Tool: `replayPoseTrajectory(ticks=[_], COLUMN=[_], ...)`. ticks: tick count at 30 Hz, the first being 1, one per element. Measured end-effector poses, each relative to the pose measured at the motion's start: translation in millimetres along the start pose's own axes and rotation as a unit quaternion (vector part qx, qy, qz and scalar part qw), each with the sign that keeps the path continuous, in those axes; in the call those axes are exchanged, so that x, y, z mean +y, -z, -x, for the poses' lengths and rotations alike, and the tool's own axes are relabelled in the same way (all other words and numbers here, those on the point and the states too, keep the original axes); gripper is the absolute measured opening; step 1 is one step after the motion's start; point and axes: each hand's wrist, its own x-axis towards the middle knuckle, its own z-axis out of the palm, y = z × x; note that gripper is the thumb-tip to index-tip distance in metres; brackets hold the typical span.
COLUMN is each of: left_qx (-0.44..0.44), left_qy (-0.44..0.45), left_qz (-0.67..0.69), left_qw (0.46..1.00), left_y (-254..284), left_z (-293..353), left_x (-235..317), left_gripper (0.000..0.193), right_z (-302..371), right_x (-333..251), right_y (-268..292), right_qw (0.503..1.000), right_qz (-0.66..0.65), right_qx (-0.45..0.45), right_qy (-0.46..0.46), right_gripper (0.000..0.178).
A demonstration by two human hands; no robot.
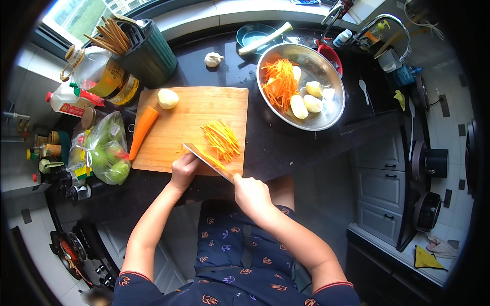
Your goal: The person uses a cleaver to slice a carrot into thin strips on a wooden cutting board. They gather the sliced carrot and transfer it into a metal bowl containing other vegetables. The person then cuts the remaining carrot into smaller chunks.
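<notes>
My right hand [252, 196] is wrapped round the handle of a kitchen knife [203, 155], whose blade crosses the near edge of a wooden cutting board [176, 132]. Close against the blade, my left hand [184, 171] has its fingers curled in on the board; whatever they press on is hidden. Cut carrot strips [221, 139] lie in a pile just beyond the knife, and a few more rest along the blade. A whole peeled carrot [143, 131] slants across the board's left edge. At the board's far left sits a peeled potato [168, 99].
Right of the board, a steel bowl [326, 118] holds shredded carrot [279, 86] and several peeled potatoes [313, 104]. Behind are a garlic bulb [213, 59] and a teal dish [250, 33]. A chopstick holder [150, 56], oil jug [104, 74] and bagged green vegetables [109, 153] crowd the left.
</notes>
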Motion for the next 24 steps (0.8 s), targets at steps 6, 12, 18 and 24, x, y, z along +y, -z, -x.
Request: replayPoseTrajectory(ticks=[6, 12, 18, 24], left_qx=[0.01, 0.019, 0.02, 0.007], left_qy=[-0.005, -0.005, -0.008, 0.008], left_qz=[0.016, -0.011, -0.014, 0.018], left_qw=[1.0, 1.0, 1.0, 1.0], left_y=[8, 6, 2, 7], left_z=[-11, -4, -4, -8], left_x=[4, 2, 2, 4], left_gripper=[0.018, 0.013, 0.015, 0.015], right_z=[-13, 4, -4, -24], right_x=[0, -7, -2, -7], right_y=[-6, 24, 13, -15], right_qw=[0.999, 1.0, 1.0, 0.999], right_qz=[-0.015, -0.001, 0.0, -0.015], right_qx=[0.032, -0.004, -0.016, 0.032], right_qy=[0.019, 0.021, 0.009, 0.013], right_gripper=[0.011, 0.009, 0.009, 0.013])
